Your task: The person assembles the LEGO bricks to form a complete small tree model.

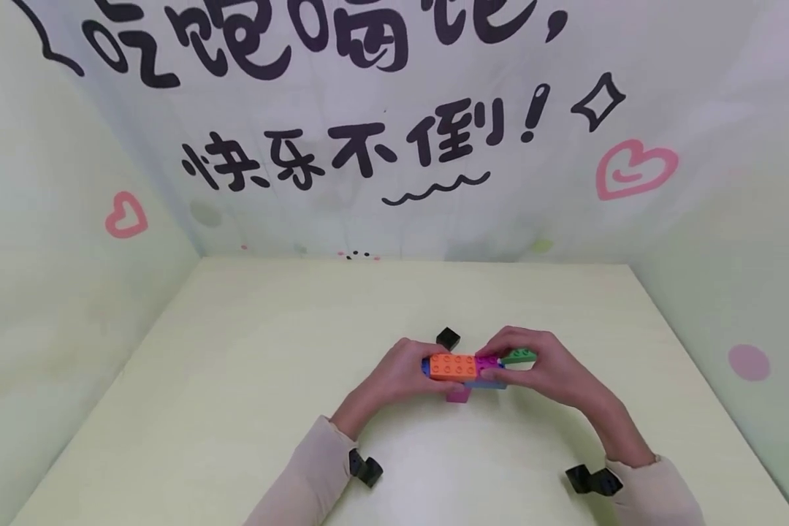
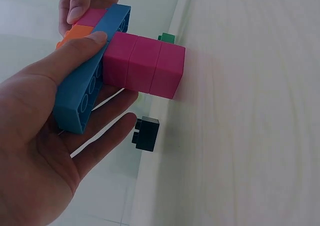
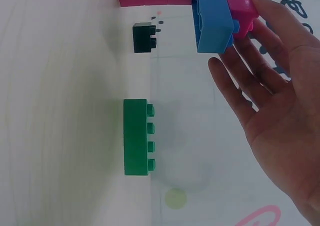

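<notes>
A built piece of toy bricks is held between both hands. Its orange brick [image 1: 453, 367] lies on top, beside a magenta brick [image 1: 486, 362], both over a long blue brick [image 2: 112, 23]. Below the blue one, a column of magenta bricks [image 2: 144, 63] reaches down toward the table. My left hand [image 1: 404, 371] grips the left end, its thumb along the blue side. With thumb and fingers, my right hand [image 1: 546, 365] pinches the magenta brick at the right end [image 3: 241, 8]; the lower fingers are stretched out.
On the pale table [image 1: 256, 351], a black brick [image 1: 448, 337] stands just behind the held piece. A green brick [image 3: 135, 137] lies to the right, partly behind my right hand in the head view. Printed walls [image 1: 342, 219] border the table at the back and sides.
</notes>
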The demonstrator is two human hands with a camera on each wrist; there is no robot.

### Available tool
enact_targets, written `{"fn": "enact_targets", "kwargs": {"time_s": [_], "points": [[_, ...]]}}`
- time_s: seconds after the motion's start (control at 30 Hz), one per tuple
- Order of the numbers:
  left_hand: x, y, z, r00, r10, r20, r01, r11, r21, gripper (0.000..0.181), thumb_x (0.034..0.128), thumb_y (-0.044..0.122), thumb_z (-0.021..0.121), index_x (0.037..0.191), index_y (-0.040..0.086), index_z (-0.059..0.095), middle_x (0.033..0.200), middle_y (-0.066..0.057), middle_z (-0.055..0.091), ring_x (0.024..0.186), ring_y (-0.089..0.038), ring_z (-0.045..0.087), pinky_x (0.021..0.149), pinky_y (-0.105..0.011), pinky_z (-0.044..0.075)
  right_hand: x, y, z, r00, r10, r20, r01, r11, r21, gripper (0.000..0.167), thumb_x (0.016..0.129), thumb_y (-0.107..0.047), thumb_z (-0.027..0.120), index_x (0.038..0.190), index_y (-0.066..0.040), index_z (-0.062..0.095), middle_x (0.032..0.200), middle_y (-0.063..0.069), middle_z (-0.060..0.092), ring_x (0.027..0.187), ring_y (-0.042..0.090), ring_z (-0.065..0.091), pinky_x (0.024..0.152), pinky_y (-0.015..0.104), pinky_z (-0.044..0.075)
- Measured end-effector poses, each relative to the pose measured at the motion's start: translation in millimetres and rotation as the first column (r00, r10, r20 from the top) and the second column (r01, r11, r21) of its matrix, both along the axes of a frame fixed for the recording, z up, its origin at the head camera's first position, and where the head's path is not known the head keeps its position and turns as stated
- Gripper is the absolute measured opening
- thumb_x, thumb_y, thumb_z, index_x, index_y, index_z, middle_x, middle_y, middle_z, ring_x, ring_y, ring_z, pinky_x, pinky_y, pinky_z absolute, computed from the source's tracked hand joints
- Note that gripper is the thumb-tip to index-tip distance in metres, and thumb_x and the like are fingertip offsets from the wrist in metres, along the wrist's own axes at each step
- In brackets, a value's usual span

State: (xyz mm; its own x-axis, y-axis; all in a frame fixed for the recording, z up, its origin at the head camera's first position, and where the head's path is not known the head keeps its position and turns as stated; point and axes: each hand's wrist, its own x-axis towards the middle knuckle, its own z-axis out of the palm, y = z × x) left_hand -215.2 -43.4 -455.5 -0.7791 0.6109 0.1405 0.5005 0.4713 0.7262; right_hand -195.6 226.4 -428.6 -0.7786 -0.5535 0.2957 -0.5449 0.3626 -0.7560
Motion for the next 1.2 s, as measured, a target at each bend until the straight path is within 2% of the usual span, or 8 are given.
{"fn": "enact_targets", "kwargs": {"time_s": [0.1,0.17,0.3,0.4,0.57,0.7,0.9,1.2], "points": [[1.8,0.2,-1.1,0.999,0.015,0.038,-0.015,1.000,0.000,0.040,0.0756,0.039,0.085,0.104,0.014,0.072,0.080,0.016,0.062,0.069,-0.004,0.054,0.062,-0.021,0.046,-3.4,10.7,-3.1,0.998,-0.060,0.006,0.060,0.998,0.037,0.029,0.088,-0.022,0.075,0.117,-0.019,0.070,0.108,-0.003,0.069,0.095,0.014,0.063,0.080,0.037,0.053],[2.0,0.7,0.3,0.998,0.020,0.052,-0.020,1.000,-0.002,0.041,0.0752,0.040,0.085,0.104,0.014,0.072,0.080,0.016,0.062,0.069,-0.004,0.054,0.061,-0.021,0.046,-6.1,23.0,-7.4,0.989,-0.145,-0.014,0.146,0.985,0.095,0.032,0.090,-0.024,0.073,0.121,-0.018,0.068,0.113,-0.001,0.067,0.098,0.017,0.063,0.083,0.042,0.052],[2.3,1.7,0.6,0.998,0.020,0.060,-0.019,1.000,-0.014,0.040,0.0756,0.039,0.085,0.104,0.014,0.072,0.080,0.016,0.062,0.070,-0.005,0.054,0.062,-0.021,0.046,-10.4,48.0,-22.7,0.957,-0.289,-0.032,0.288,0.922,0.260,0.043,0.087,-0.023,0.077,0.127,-0.012,0.064,0.122,0.006,0.063,0.108,0.028,0.058,0.087,0.052,0.048],[2.3,2.1,0.6,0.997,0.022,0.072,-0.021,1.000,-0.020,0.041,0.0755,0.039,0.085,0.105,0.014,0.072,0.082,0.016,0.063,0.071,-0.005,0.055,0.063,-0.021,0.047,-13.4,58.0,-32.0,0.951,-0.310,-0.004,0.293,0.893,0.342,0.049,0.084,-0.018,0.080,0.129,-0.007,0.063,0.122,0.010,0.063,0.108,0.032,0.056,0.087,0.052,0.047],[2.2,1.6,-0.7,0.994,0.043,0.097,-0.041,0.999,-0.024,0.046,0.0748,0.039,0.086,0.110,0.013,0.072,0.085,0.016,0.064,0.074,-0.005,0.057,0.065,-0.022,0.048,-16.6,59.4,-35.4,0.950,-0.311,0.003,0.290,0.889,0.355,0.042,0.083,-0.012,0.080,0.123,-0.008,0.067,0.115,0.007,0.066,0.104,0.031,0.058,0.085,0.050,0.050],[2.1,1.3,-2.6,0.993,0.049,0.105,-0.047,0.999,-0.027,0.047,0.0749,0.039,0.086,0.111,0.012,0.071,0.085,0.015,0.064,0.074,-0.005,0.057,0.066,-0.022,0.049,-15.8,57.1,-32.2,0.945,-0.327,0.015,0.310,0.911,0.272,0.037,0.086,-0.024,0.078,0.120,-0.015,0.069,0.113,0.001,0.067,0.101,0.026,0.061,0.081,0.042,0.052],[1.3,2.0,-2.1,0.996,0.042,0.085,-0.039,0.999,-0.034,0.046,0.0750,0.040,0.085,0.109,0.012,0.071,0.083,0.016,0.064,0.072,-0.005,0.056,0.064,-0.022,0.048,-7.1,40.6,-6.1,0.949,-0.311,0.051,0.309,0.950,0.055,0.035,0.085,-0.026,0.079,0.118,-0.025,0.069,0.113,-0.007,0.066,0.097,0.019,0.062,0.076,0.032,0.055],[0.3,1.4,-1.6,0.998,0.026,0.050,-0.025,0.999,-0.023,0.042,0.0747,0.039,0.086,0.104,0.012,0.072,0.080,0.016,0.063,0.069,-0.004,0.056,0.062,-0.021,0.048,12.5,-4.6,29.0,0.986,-0.169,-0.009,0.169,0.985,-0.026,0.037,0.082,-0.007,0.080,0.117,-0.011,0.068,0.111,0.000,0.068,0.096,0.020,0.064,0.085,0.023,0.050]]}}
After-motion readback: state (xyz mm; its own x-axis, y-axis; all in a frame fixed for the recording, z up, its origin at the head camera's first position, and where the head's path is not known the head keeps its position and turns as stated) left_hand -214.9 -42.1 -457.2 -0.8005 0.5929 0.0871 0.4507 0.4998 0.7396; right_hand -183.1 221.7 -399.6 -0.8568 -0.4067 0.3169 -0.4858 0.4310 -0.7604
